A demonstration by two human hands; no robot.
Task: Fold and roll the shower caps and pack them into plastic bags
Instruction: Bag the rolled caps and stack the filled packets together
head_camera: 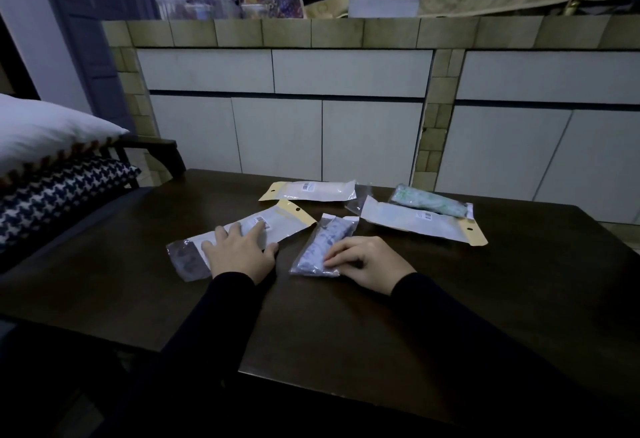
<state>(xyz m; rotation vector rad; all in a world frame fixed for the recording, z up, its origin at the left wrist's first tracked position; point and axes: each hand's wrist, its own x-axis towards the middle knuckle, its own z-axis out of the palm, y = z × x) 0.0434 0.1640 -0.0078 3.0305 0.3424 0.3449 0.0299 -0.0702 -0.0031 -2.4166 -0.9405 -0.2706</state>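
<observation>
On the table: left hand flat on the near-left bag; right hand beside it on the rolled cap; behind, two more bags, another roll on the right one.

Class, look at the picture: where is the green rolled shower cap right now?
The green rolled shower cap lies at the table's far right, resting on the back edge of a white bag with a yellow header, well beyond the right hand.
</observation>
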